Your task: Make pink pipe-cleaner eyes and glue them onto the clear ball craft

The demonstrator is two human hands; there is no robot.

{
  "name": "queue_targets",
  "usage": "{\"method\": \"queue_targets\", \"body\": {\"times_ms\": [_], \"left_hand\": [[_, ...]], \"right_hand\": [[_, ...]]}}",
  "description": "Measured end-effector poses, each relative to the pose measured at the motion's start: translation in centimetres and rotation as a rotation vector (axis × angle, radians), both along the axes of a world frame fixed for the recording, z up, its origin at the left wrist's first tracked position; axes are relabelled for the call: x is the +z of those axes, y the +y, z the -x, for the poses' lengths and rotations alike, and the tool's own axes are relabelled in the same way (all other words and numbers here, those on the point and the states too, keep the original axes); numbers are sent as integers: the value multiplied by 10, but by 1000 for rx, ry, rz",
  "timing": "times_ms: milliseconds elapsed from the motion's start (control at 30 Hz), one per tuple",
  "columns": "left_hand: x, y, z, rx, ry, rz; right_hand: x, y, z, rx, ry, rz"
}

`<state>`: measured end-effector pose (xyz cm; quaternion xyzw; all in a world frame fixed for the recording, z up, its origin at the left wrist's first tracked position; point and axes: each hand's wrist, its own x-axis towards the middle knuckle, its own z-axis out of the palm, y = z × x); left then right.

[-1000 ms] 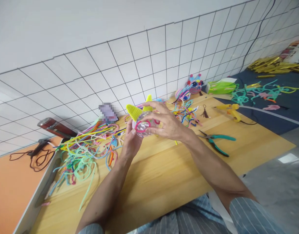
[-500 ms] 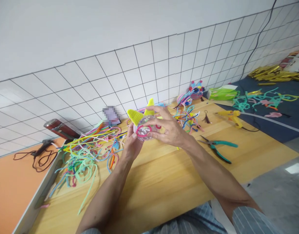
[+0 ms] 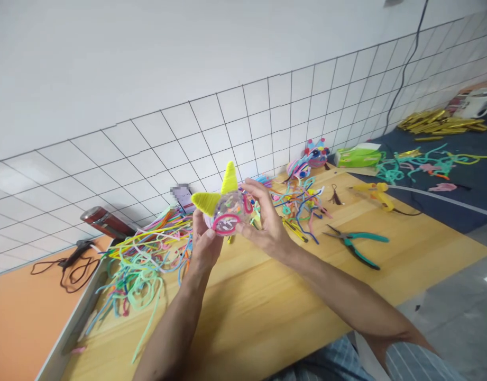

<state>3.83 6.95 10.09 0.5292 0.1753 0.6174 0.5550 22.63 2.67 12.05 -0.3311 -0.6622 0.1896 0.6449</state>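
Both hands hold up a clear plastic ball (image 3: 228,211) above the wooden table (image 3: 267,296). The ball carries two yellow pipe-cleaner cones (image 3: 217,193) and pink pipe-cleaner rings. My left hand (image 3: 203,243) cups the ball from below and on the left, thumb against a pink ring. My right hand (image 3: 265,222) grips it from the right with fingers curled round its far side. A heap of coloured pipe cleaners (image 3: 148,248) lies just to the left of the hands.
Teal-handled pliers (image 3: 358,243) lie to the right of my right arm. Further back are a yellow glue gun (image 3: 372,190), more pipe cleaners (image 3: 301,198), finished decorated balls (image 3: 310,156), and a green packet (image 3: 358,156). A red cylinder (image 3: 104,222) leans by the tiled wall.
The ball has been turned and lifted a little, so one yellow cone now points up. My right hand has shifted from on top of the ball to its right side.
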Motion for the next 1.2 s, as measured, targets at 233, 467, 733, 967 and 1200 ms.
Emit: {"method": "queue_targets", "body": {"times_ms": [233, 467, 733, 967, 1200], "left_hand": [[-2, 0, -2, 59, 64, -12], [-8, 4, -3, 38, -9, 11], [-9, 6, -8, 34, -30, -2], [-13, 8, -11, -13, -50, -18], [-13, 5, -14, -51, -65, 8]], "right_hand": [[1, -4, 4, -6, 37, -11], [4, -8, 2, -79, -20, -69], [4, -6, 2, -92, -31, -140], [0, -1, 2, -123, -3, -167], [1, 0, 2, -119, -5, -156]]}}
